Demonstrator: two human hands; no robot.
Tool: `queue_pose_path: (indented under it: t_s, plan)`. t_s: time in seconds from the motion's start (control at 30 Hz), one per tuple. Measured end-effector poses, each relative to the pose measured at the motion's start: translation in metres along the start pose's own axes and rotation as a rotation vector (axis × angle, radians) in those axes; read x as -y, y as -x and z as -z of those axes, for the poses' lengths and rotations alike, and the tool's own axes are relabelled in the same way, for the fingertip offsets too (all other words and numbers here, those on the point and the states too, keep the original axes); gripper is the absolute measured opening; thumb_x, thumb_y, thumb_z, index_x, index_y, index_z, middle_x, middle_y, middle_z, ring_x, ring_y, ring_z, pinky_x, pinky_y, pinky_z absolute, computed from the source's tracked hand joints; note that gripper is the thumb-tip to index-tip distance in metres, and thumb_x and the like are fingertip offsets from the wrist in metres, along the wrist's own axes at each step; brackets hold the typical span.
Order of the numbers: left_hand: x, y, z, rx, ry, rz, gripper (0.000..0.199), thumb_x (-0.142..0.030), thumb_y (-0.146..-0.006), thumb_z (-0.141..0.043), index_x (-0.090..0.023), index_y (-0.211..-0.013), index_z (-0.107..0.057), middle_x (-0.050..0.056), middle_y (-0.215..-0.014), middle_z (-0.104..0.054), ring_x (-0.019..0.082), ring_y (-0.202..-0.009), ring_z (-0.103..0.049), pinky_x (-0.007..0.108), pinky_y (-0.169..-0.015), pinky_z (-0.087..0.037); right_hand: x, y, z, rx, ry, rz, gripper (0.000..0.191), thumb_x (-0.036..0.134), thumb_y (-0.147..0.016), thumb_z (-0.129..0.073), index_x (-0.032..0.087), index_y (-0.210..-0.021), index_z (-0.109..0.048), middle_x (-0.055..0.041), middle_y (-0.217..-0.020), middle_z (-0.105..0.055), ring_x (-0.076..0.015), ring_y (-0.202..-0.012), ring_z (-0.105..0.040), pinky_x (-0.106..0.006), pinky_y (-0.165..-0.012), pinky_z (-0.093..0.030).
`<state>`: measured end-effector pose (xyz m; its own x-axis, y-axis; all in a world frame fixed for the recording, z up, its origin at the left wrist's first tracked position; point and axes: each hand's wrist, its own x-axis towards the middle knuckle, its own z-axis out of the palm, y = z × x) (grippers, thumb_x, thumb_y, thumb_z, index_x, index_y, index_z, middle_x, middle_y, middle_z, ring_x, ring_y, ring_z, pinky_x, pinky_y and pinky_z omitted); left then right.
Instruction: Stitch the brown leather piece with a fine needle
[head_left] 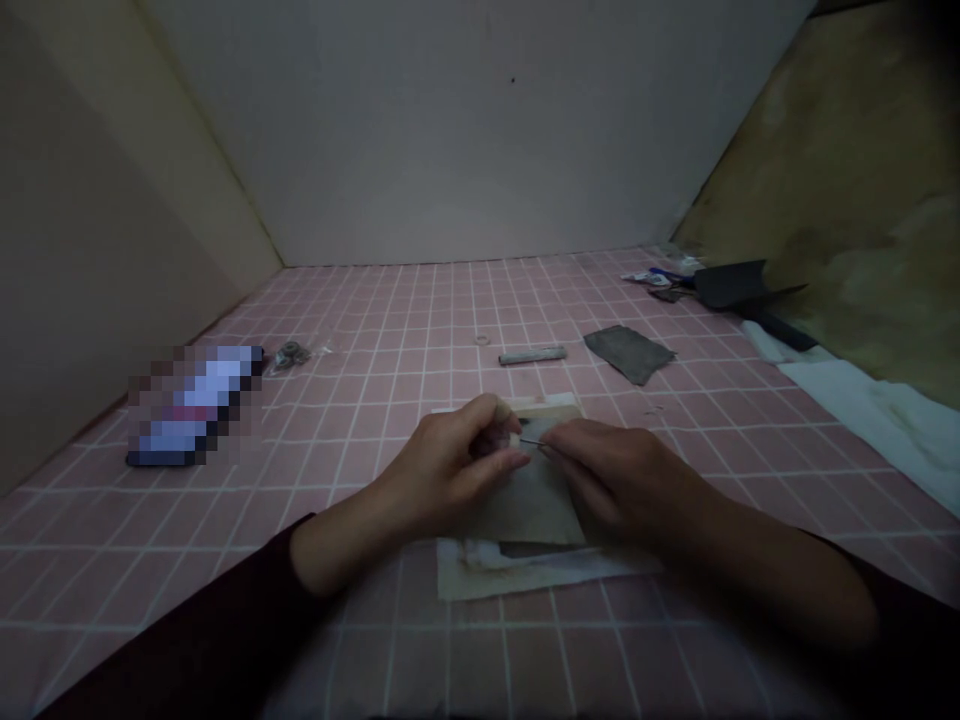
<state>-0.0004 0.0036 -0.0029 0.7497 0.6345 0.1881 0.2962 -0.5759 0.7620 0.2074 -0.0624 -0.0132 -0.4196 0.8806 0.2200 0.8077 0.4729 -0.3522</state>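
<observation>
A pink tiled table (420, 330) fills the scene, walled in by plain boards on the left, far and right sides, so all the work sits in one small bay. On the right edge lies a white cloth (885, 420), likely kept off to the side so it stays out of the way. Far right, a dark folded sheet (731, 283) sits among small scraps. A grey patch (628, 352) lies flat right of centre, with a short grey rod (532, 355) just left of it, both within reach beyond the hands. On the left, a small bag of metal parts (291, 355) sits well apart from the work.

Near the centre, a grey sheet (529, 500) rests on white paper (517, 570), seemingly as a pad that keeps the table clean.

The left hand (450, 470) hovers over this pad, thumb and fingers closed together around a small pale piece (514, 440), holding it steady at the tips. The right hand (607, 475) meets it from the right, fingers pinched on a thin needle (534, 442) whose tip touches the piece. Both wrists seem to rest low, which probably steadies such fine work.
</observation>
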Motion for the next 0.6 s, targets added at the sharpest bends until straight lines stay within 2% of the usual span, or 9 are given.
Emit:
queue_pose_path:
  t_s: [0.23, 0.47, 0.53, 0.6]
  plan:
    - [0.001, 0.001, 0.001, -0.021, -0.085, -0.118, 0.018, -0.03, -0.089, -0.057, -0.016, -0.098, -0.052, 0.0, -0.084, -0.059, 0.011, -0.073, -0.056, 0.023, -0.066, -0.043, 0.006, -0.004, 0.013, 0.143, -0.289, -0.01, 0.027, 0.022, -0.094, -0.04, 0.018, -0.068, -0.046, 0.0029, -0.06, -0.047, -0.01, -0.055, -0.045, -0.024, -0.055, -0.032]
    - [0.001, 0.0, 0.001, -0.005, -0.021, -0.021, 0.016, -0.032, -0.091, -0.054, -0.017, -0.096, -0.053, -0.004, -0.074, -0.055, 0.008, -0.064, -0.052, 0.019, -0.058, -0.038, 0.0, 0.0, 0.001, -0.068, -0.052, 0.012, 0.013, 0.015, -0.088, -0.042, 0.016, -0.08, -0.053, -0.0034, -0.073, -0.055, -0.0147, -0.064, -0.051, -0.026, -0.059, -0.034]
    - [0.001, 0.0, 0.001, -0.031, -0.017, -0.047, 0.015, -0.029, -0.09, -0.055, -0.018, -0.098, -0.052, -0.004, -0.076, -0.054, 0.007, -0.065, -0.051, 0.018, -0.059, -0.038, 0.001, -0.001, 0.003, -0.065, -0.067, 0.008, 0.014, 0.015, -0.088, -0.042, 0.016, -0.079, -0.052, -0.0026, -0.071, -0.054, -0.0141, -0.063, -0.05, -0.026, -0.059, -0.033]
    - [0.001, 0.001, 0.001, -0.052, -0.035, -0.078, 0.015, -0.027, -0.089, -0.057, -0.018, -0.099, -0.052, -0.004, -0.077, -0.053, 0.007, -0.065, -0.05, 0.018, -0.059, -0.038, 0.004, -0.003, 0.008, -0.002, -0.156, -0.007, 0.02, 0.018, -0.091, -0.042, 0.017, -0.073, -0.049, 0.0006, -0.065, -0.05, -0.0118, -0.058, -0.047, -0.024, -0.057, -0.032]
